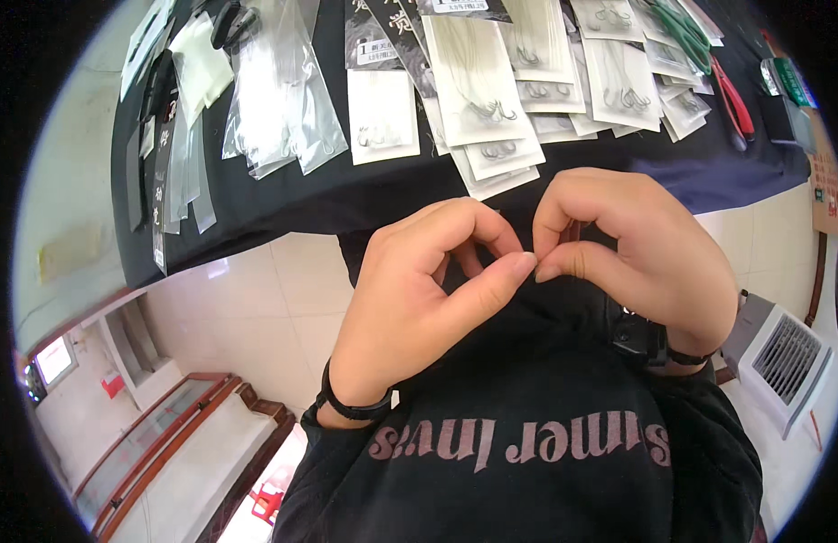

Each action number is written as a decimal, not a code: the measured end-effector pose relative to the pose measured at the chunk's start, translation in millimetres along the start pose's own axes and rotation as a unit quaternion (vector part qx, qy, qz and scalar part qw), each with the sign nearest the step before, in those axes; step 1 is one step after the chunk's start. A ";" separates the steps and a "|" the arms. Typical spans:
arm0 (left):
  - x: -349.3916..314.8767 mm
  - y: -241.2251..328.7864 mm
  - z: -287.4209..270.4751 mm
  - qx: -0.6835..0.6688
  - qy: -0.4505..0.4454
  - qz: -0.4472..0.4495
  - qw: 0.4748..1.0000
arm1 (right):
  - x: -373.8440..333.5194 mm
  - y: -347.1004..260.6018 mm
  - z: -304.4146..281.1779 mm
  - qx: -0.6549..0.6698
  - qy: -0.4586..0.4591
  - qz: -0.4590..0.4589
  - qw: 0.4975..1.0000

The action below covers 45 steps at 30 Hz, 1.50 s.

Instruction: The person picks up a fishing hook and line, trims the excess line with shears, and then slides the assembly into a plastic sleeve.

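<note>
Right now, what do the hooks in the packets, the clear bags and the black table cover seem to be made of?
Hooks: probably metal, dark and smooth, judging by their thin, wiry curves.
Clear bags: glossy plastic film most likely, shown by bright glare and see-through layers.
Black table cover: seems fabric, matte, since its edge drapes softly; fibre unclear.

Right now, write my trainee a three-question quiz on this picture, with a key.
1. Fill in: the hook cards lie on a black ____.
2. Which of these is farthest left in the picture: A) hook cards; B) clear plastic bags; C) red-handled tool?
3. True or false: the left hand and the right hand have their fingers close together.

Key: 1. cloth; 2. B; 3. true.
</note>
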<state>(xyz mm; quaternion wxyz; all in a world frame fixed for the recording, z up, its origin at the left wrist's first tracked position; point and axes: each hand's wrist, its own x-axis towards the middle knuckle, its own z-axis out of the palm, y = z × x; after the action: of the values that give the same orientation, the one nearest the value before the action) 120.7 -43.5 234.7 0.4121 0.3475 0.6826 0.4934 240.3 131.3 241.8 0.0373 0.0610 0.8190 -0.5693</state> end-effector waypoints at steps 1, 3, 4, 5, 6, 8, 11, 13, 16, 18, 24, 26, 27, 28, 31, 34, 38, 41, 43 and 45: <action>-0.9 -0.5 0.6 -0.013 -0.003 -0.024 1.000 | 0.3 1.0 0.0 -0.001 -0.003 -0.005 1.000; -2.7 -0.9 -0.1 -0.025 -0.005 -0.051 0.998 | 1.2 2.2 -0.1 -0.046 0.008 -0.026 0.999; -3.6 -1.0 -1.5 -0.029 -0.036 -0.065 0.997 | 1.6 2.8 0.2 -0.045 0.006 -0.030 0.999; -4.0 -1.2 -2.3 -0.032 -0.069 -0.079 0.994 | 2.2 3.3 0.1 -0.059 0.005 -0.052 0.997; -4.4 -1.8 -2.2 -0.031 -0.069 -0.079 0.994 | 2.2 3.7 0.1 -0.074 0.004 -0.073 0.995; -5.0 -4.1 -1.2 -0.056 -0.067 -0.089 0.992 | 0.8 3.9 0.9 -0.074 0.006 -0.078 0.994; -4.6 -10.4 5.1 -0.105 -0.034 -0.078 0.991 | 0.7 6.8 2.2 -0.072 0.009 -0.088 0.993; -6.5 -13.0 6.4 -0.126 -0.034 -0.079 0.988 | 1.1 9.1 2.5 -0.067 0.012 -0.092 0.993; -7.4 -15.7 6.3 -0.141 -0.036 -0.084 0.986 | 1.9 11.2 2.3 -0.062 -0.002 -0.093 0.994; -7.4 -16.0 6.5 -0.135 -0.036 -0.081 0.987 | 3.4 11.7 3.1 -0.075 -0.002 -0.099 0.992; -9.3 -13.8 6.0 -0.176 -0.008 -0.063 0.982 | 6.2 9.8 1.5 -0.031 0.015 -0.132 0.991; -9.4 -14.6 7.6 -0.244 0.021 -0.034 0.969 | 7.4 9.9 1.3 -0.017 0.028 -0.144 0.989; -8.7 -15.3 6.3 -0.243 0.022 -0.034 0.969 | 7.8 10.1 1.3 -0.004 0.041 -0.154 0.987; -7.5 -16.3 4.8 -0.257 0.010 -0.020 0.966 | 8.1 10.3 1.3 -0.003 0.041 -0.155 0.987; -6.8 -18.6 2.5 -0.272 -0.001 -0.004 0.962 | 8.6 11.5 1.9 -0.007 0.065 -0.148 0.987; -7.5 -19.7 2.4 -0.284 0.001 -0.004 0.959 | 10.6 13.4 4.0 -0.010 0.073 -0.156 0.985; -7.2 -20.5 2.0 -0.300 0.003 0.002 0.954 | 13.1 14.5 6.9 -0.003 0.093 -0.175 0.980; -7.3 -20.7 1.5 -0.299 0.008 0.000 0.954 | 14.0 14.1 7.8 -0.005 0.100 -0.176 0.979; -7.1 -20.9 1.6 -0.292 0.006 -0.006 0.957 | 14.5 13.9 8.2 -0.003 0.103 -0.178 0.979; -7.3 -20.7 2.1 -0.292 0.002 -0.007 0.956 | 14.4 13.7 8.4 0.007 0.102 -0.163 0.981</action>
<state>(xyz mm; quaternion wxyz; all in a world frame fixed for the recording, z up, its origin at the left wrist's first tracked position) 124.3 -54.7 216.1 0.4979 0.2066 0.5116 0.6691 227.9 128.9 224.3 -0.1396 -0.0152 0.8133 -0.5647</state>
